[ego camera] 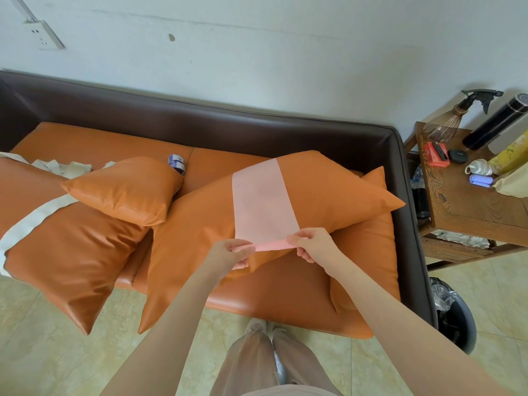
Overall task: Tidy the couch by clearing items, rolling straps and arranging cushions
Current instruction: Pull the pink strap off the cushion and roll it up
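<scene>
Strap-rolling is under way: the pink strap (264, 201) lies across the large orange cushion (328, 192), its near end pinched by both hands' fingers (294, 240). Next, probably, keep rolling evenly away along the cushion.

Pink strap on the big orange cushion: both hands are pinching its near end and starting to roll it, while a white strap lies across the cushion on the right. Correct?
Not quite. The head view shows the white strap across the cushion on the left. The left hand and right hand do pinch the near end of the pink strap.
</scene>
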